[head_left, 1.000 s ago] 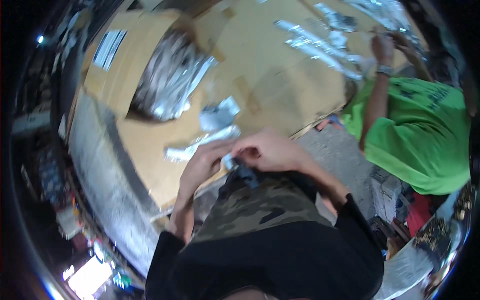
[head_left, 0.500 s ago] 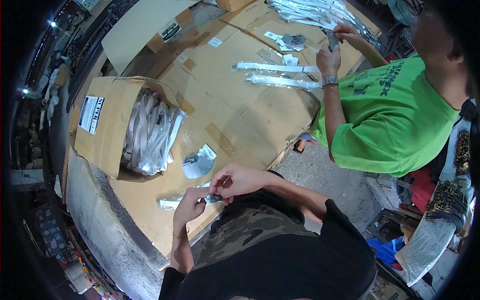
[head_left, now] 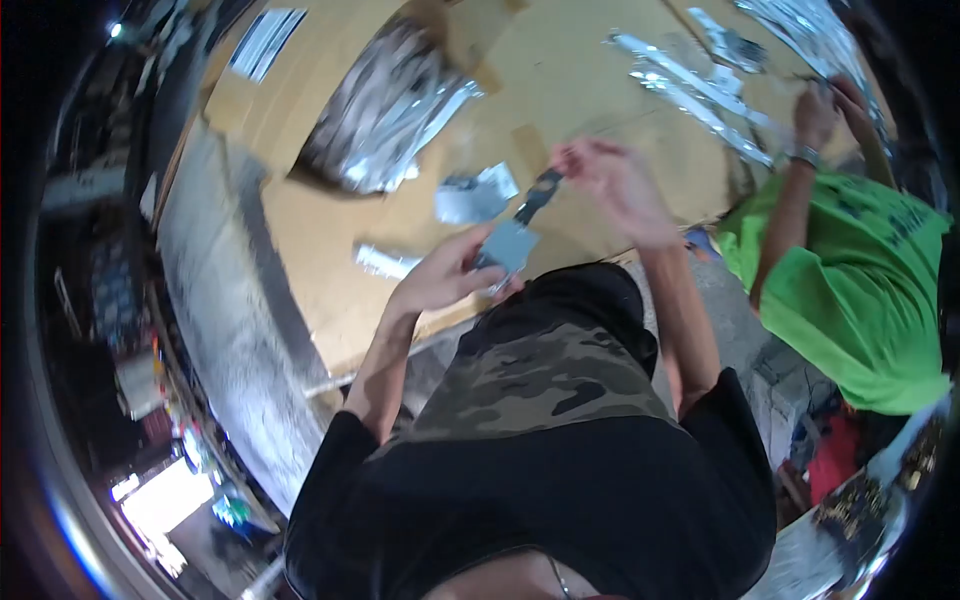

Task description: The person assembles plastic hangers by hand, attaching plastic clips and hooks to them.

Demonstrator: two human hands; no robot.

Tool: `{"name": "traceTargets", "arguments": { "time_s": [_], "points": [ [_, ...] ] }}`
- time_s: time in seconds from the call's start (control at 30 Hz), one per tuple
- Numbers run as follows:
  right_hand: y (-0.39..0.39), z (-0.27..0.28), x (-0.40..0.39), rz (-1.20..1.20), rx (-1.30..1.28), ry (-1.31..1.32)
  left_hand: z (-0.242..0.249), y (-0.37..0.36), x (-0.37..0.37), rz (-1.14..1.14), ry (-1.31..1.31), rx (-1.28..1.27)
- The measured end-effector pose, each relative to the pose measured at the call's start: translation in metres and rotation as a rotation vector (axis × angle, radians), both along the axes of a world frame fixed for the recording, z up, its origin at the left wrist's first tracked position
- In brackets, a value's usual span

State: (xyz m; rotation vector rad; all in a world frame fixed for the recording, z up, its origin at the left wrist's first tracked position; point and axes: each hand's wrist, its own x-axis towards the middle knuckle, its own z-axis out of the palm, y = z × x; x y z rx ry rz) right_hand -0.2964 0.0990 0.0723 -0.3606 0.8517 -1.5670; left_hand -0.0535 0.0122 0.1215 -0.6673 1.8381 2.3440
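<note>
1. Your left hand (head_left: 445, 278) grips the flat, matte grey card (head_left: 510, 247), thumb across its face; the card has angular corners.
2. Your right hand (head_left: 618, 190) pinches the far end of the narrow dark strip (head_left: 537, 198); its fingers are blurred.
3. The strip's long axis runs diagonally from the card, up and right in the head view, to your right fingertips. Its material cannot be determined.
4. Both items are above the near edge of the smooth brown cardboard (head_left: 580, 90).
5. Smooth grey pieces (head_left: 468, 202) and a glossy, plastic-wrapped strip (head_left: 385, 262) lie nearby on the cardboard.
</note>
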Motion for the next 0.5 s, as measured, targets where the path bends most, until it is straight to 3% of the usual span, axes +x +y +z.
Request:
{"name": "traceTargets", "arguments": {
  "time_s": [0.03, 0.1, 0.33, 0.5],
  "points": [
    [-0.003, 0.002, 0.002, 0.039, -0.002, -0.014, 0.002, 0.000, 0.001, 0.039, -0.014, -0.002],
    [-0.008, 0.006, 0.004, -0.210, 0.076, -0.141, 0.007, -0.001, 0.000, 0.059, 0.049, -0.006],
    [-0.007, 0.019, 0.022, -0.314, 0.016, -0.260, 0.015, 0.011, 0.004, 0.242, 0.112, 0.032],
    [0.006, 0.045, 0.022, -0.384, -0.185, -0.011, 0.032, 0.021, -0.001, 0.311, 0.040, -0.002]
  ]
}}
